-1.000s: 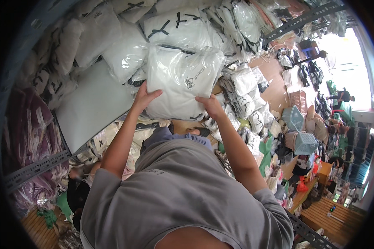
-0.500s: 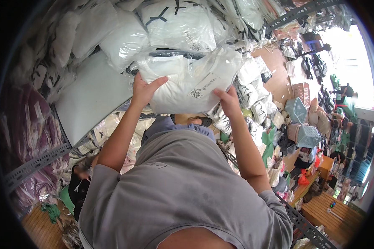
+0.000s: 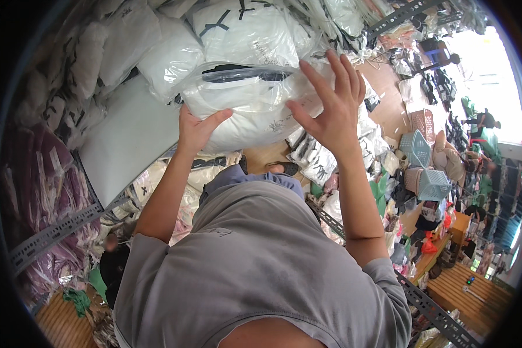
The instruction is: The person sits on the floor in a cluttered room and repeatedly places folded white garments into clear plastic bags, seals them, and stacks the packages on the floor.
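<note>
A clear plastic bag point(image 3: 243, 110) packed with folded white cloth is held out before my chest; something dark shows under the plastic near its far edge. My left hand point(image 3: 198, 129) grips its left end, thumb on top and fingers hidden beneath. Over the bag's right end my right hand point(image 3: 333, 107) is raised with its fingers spread; whether a fingertip touches the plastic I cannot tell. Just beyond lies a similar white bagged garment point(image 3: 246, 35) with black ribbon-like ties.
A grey-white shelf board point(image 3: 130, 136) lies at left, next to purple bagged garments point(image 3: 46, 203). Perforated metal rails point(image 3: 58, 235) frame the shelving. To the right, plastic baskets point(image 3: 414, 148) and piled bagged clothes point(image 3: 319, 162) cover the floor. A person in black point(image 3: 115, 267) is at lower left.
My right hand has let go of the bag's right end and risen above it, fingers spreading. The bag has tilted, so its printed face shows less. My left hand keeps its grip.
</note>
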Motion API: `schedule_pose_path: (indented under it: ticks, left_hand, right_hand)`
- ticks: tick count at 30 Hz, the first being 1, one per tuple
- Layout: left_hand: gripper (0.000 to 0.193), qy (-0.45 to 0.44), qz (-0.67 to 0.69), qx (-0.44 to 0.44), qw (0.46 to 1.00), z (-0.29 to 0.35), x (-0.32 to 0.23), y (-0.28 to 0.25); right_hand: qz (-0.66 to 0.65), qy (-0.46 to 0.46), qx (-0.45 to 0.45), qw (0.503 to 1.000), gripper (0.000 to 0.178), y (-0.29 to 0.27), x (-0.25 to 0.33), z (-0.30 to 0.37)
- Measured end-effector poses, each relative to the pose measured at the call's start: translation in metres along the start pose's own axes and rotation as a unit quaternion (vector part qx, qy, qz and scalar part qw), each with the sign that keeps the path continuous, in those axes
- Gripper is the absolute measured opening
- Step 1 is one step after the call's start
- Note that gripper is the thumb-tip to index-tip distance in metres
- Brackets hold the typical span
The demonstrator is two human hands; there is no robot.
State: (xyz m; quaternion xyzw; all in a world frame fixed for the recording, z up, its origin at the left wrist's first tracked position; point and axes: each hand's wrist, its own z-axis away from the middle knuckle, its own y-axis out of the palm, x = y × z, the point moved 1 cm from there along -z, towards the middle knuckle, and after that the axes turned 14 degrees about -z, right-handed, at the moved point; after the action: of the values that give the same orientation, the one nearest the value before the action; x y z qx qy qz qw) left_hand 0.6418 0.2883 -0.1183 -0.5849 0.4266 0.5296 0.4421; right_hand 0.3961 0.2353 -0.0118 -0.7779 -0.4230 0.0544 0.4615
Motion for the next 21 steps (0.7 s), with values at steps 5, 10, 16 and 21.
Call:
schedule_pose_path:
  ticks: [5, 10, 16, 21]
  left_hand:
    - [0.043, 0.007, -0.017, 0.03, 0.999, 0.004, -0.009, -0.001]
    - [0.04, -0.022, 0.015, 0.019, 0.999, 0.003, -0.015, 0.005]
    - [0.04, -0.033, 0.043, 0.03, 0.998, -0.002, -0.017, 0.011]
    - [0.041, -0.04, 0.006, 0.039, 0.998, -0.005, -0.026, 0.015]
  right_hand:
    - [-0.048, -0.011, 0.068, 0.996, 0.062, 0.001, 0.0, -0.004]
    - [-0.069, -0.026, 0.069, 0.995, 0.052, 0.006, -0.002, -0.001]
    - [-0.083, -0.028, 0.045, 0.995, 0.043, 0.005, -0.006, 0.0]
    - [-0.143, 0.024, 0.046, 0.988, 0.041, -0.011, -0.005, -0.003]
